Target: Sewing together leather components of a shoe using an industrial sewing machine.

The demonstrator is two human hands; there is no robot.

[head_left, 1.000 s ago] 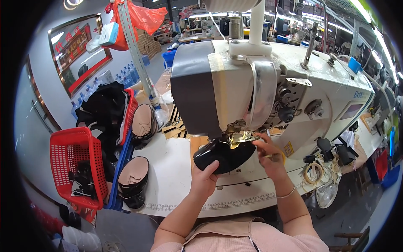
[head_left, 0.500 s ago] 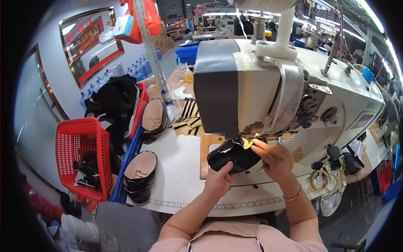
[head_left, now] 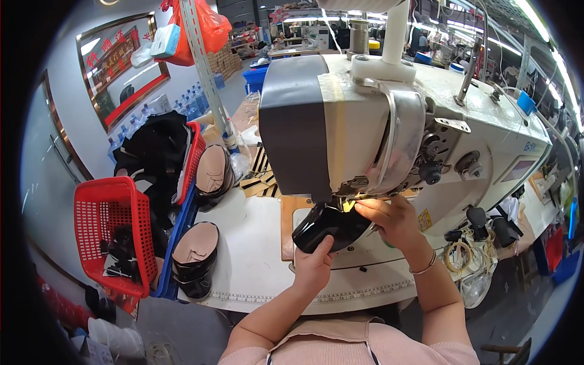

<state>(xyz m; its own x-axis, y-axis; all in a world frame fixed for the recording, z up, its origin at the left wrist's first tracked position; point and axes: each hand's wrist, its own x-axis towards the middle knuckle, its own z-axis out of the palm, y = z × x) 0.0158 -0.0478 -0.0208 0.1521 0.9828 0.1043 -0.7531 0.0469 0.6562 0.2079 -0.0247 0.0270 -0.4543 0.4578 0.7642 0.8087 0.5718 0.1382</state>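
A glossy black shoe upper (head_left: 328, 230) lies under the needle area of a large white and grey sewing machine (head_left: 359, 146). My left hand (head_left: 314, 263) grips its near edge, thumb on top and the other fingers partly hidden below. Close to the needle, my right hand (head_left: 392, 220) has its fingers pressed together at the upper's right side. A small yellow patch (head_left: 348, 207) shows there in the lamp light; whether it is lining or a separate piece I cannot tell.
Two stacks of black uppers with beige lining (head_left: 196, 246) (head_left: 213, 173) stand left on the white table (head_left: 255, 267). Beyond them are a red basket (head_left: 112, 213) with black scraps and a blue crate (head_left: 167, 286). Coiled cords (head_left: 459, 258) hang at the right.
The upper has turned and tilted a little, and less yellow shows. My right hand has moved in closer under the machine head. The whole view has shifted slightly.
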